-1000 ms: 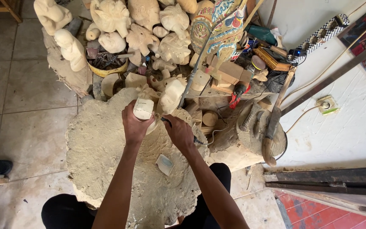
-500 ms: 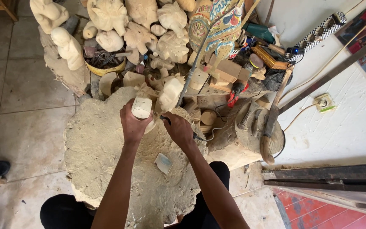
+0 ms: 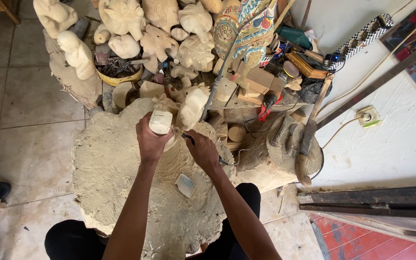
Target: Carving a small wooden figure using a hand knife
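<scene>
left hand: fingers wrapped around pale wooden carving on sawdust-covered stump. right hand: fingers pressed around dark tool, just right of carving.

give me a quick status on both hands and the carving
Left hand gripping pale wood carving on the sawdust-covered stump. Right hand holding a thin tool against it. Small block lies clear, nothing obstructing.

Sawdust-coated stump block on tiled floor, small pale chip on top
</scene>
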